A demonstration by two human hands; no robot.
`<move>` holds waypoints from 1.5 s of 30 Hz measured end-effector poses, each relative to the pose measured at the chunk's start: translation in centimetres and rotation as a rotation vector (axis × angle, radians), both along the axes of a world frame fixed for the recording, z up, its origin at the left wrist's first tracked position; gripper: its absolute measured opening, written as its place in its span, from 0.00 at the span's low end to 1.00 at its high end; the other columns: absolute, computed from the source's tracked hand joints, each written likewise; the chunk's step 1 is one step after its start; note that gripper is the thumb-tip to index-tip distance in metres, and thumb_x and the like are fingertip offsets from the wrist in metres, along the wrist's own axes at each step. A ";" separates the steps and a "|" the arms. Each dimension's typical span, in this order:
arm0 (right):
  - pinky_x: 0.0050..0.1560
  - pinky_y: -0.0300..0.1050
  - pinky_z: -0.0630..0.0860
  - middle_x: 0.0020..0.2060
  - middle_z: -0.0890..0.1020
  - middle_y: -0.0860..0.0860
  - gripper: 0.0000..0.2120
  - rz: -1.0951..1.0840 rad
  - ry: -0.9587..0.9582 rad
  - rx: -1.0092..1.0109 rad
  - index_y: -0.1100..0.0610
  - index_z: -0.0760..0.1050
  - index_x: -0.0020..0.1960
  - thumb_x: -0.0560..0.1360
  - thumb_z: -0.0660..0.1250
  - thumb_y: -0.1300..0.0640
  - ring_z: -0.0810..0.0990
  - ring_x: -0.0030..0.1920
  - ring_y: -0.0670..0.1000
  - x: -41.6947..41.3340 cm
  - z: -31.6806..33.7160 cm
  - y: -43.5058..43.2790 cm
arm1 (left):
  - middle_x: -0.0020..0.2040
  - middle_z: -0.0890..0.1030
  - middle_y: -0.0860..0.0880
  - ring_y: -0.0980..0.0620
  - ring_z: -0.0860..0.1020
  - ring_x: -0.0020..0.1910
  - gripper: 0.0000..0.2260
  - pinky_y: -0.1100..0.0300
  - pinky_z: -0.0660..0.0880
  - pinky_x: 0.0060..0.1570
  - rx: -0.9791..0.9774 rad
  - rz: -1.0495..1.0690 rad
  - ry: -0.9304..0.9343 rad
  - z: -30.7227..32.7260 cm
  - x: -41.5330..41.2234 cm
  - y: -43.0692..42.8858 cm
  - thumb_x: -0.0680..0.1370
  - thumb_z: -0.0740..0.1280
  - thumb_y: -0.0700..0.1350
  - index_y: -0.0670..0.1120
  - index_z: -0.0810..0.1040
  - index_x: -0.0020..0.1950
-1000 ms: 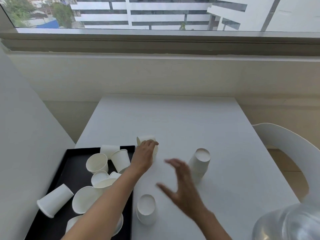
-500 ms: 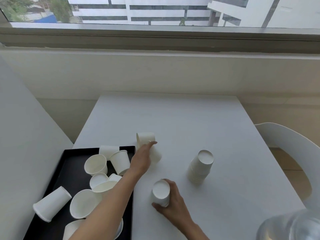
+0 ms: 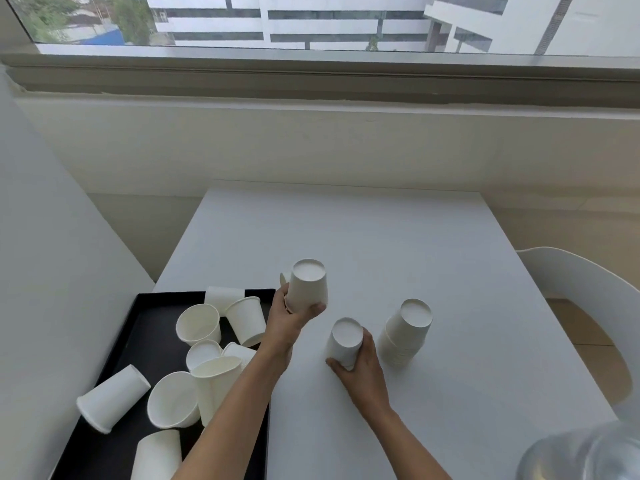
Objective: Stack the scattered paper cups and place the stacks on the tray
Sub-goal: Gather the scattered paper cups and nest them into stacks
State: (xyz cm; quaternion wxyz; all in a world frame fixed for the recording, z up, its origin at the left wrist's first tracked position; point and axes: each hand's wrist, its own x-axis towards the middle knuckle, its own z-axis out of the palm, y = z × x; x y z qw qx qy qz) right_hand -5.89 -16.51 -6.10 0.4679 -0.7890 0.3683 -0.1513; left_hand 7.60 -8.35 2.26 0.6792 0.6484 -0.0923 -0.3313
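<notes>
My left hand (image 3: pixel 289 318) grips an upside-down white paper cup (image 3: pixel 307 287) and holds it above the white table (image 3: pixel 346 230), just right of the black tray (image 3: pixel 114 368). My right hand (image 3: pixel 360 370) grips a second upside-down cup (image 3: pixel 345 341) low over the table. To the right of that cup, a stack of upside-down cups (image 3: pixel 407 332) stands on the table. Several loose cups (image 3: pixel 197 323) lie scattered on the tray, some on their sides.
A white chair (image 3: pixel 585 306) stands at the table's right edge. A wall runs along the left of the tray, and a low wall with a window ledge lies beyond the table. A shiny rounded object (image 3: pixel 585 452) fills the bottom right corner.
My left hand turned its cup bottom-up and raised it off the table. My right hand took hold of the near cup and carried it up toward the stack.
</notes>
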 end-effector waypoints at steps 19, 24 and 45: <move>0.61 0.57 0.71 0.62 0.68 0.61 0.19 -0.585 0.046 0.533 0.59 0.63 0.64 0.74 0.63 0.63 0.72 0.60 0.62 3.2 2.5 1.7 | 0.55 0.77 0.45 0.46 0.75 0.57 0.25 0.48 0.73 0.58 0.408 0.012 -0.360 -7.9 -3.8 1.9 0.65 0.75 0.36 0.43 0.72 0.59; 0.48 0.42 0.72 0.52 0.76 0.52 0.07 -0.339 -0.067 0.384 0.54 0.69 0.52 0.75 0.61 0.62 0.76 0.49 0.49 4.2 4.5 2.2 | 0.54 0.78 0.51 0.48 0.75 0.56 0.23 0.50 0.74 0.57 0.475 -0.017 -0.473 -8.5 -3.5 1.7 0.65 0.73 0.39 0.49 0.74 0.58; 0.63 0.55 0.69 0.67 0.62 0.56 0.28 0.146 0.321 -0.057 0.49 0.64 0.69 0.74 0.64 0.40 0.68 0.63 0.62 15.3 3.6 -2.4 | 0.65 0.75 0.50 0.53 0.71 0.67 0.29 0.52 0.67 0.69 0.455 -0.084 -0.531 -8.5 -2.9 1.8 0.72 0.57 0.26 0.45 0.68 0.70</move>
